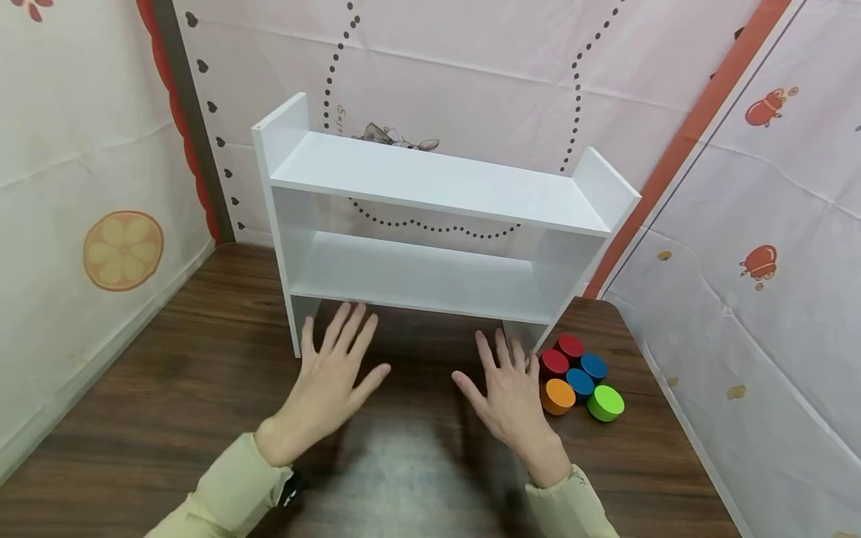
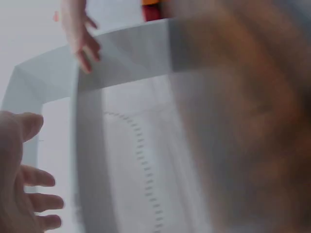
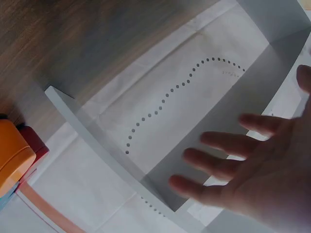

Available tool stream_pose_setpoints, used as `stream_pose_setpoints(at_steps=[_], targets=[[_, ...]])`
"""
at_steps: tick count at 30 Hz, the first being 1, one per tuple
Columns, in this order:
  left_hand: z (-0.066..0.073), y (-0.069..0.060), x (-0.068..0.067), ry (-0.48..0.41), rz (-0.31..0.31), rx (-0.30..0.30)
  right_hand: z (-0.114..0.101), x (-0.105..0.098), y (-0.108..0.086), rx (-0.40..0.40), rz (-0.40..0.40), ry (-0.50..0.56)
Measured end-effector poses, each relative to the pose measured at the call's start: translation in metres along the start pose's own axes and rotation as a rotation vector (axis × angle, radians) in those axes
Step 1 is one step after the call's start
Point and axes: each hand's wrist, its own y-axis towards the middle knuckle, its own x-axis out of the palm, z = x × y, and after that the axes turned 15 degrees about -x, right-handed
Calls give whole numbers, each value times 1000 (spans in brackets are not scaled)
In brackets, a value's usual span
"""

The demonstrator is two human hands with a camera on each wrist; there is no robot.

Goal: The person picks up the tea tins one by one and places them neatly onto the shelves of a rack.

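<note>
A white two-tier shelf [image 1: 424, 284] stands on the dark wooden table. In front of its left side my left hand [image 1: 323, 392] hovers with fingers spread, palm down, holding nothing. My right hand [image 1: 511, 403] is held likewise before the shelf's right side, fingers straight and apart. Seen from the right wrist, the right hand [image 3: 252, 170] has the shelf board [image 3: 214, 121] behind its fingers. In the left wrist view, which is partly blurred, the left hand [image 2: 19, 179] shows at the edge, apart from the shelf [image 2: 92, 145].
Right of the shelf, several round coloured pieces are grouped: red [image 1: 554, 363], blue [image 1: 580, 382], orange [image 1: 557, 397] and green [image 1: 606, 403]. Printed cloth walls [image 1: 760, 224] enclose the table [image 1: 155, 388] at the back and both sides.
</note>
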Motion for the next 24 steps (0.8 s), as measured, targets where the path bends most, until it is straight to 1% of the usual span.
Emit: stream_pose_setpoints(at_steps=[5, 7, 10, 13, 16, 20, 22, 24], targets=[[5, 35, -35, -41, 250, 116, 4, -7, -1, -50, 36, 40], [5, 51, -51, -50, 322, 147, 7, -9, -3, -58, 43, 48], [4, 72, -72, -45, 388, 155, 13, -11, -6, -55, 51, 54], [1, 89, -88, -22, 414, 134, 21, -11, -12, -36, 47, 54], [-4, 101, -97, 3, 416, 104, 33, -10, -21, 3, 42, 45], [-9, 111, -102, 15, 410, 78, 57, -5, -32, 43, 70, 23], [-11, 114, -103, 14, 406, 73, 71, -2, -39, 61, 86, 8], [-12, 116, -104, 7, 406, 69, 85, 0, -45, 89, 87, -5]])
